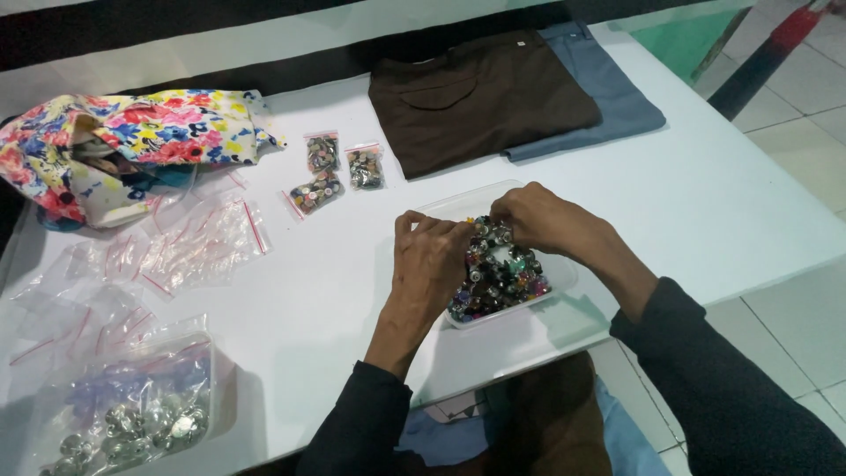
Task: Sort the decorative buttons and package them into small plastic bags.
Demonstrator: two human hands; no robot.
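Partly, both hands [480, 242] hide the button tray [564, 280].

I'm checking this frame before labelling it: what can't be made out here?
- Head view: fingertips of left hand and right hand are curled into the clear tray; any grip is hidden.
- Small buttons: too small to tell apart.
- Bag of silver buttons: blurred and cut off by the bottom edge.

Left hand [432, 260] and right hand [542, 220] with fingers down among mixed metal buttons [498, 282] in a clear plastic tray [458, 204], white table [723, 203], three filled zip bags [335, 172], empty zip bags [189, 242], floral cloth [132, 141], folded brown trousers [480, 97] overlapping blue trousers [608, 88]
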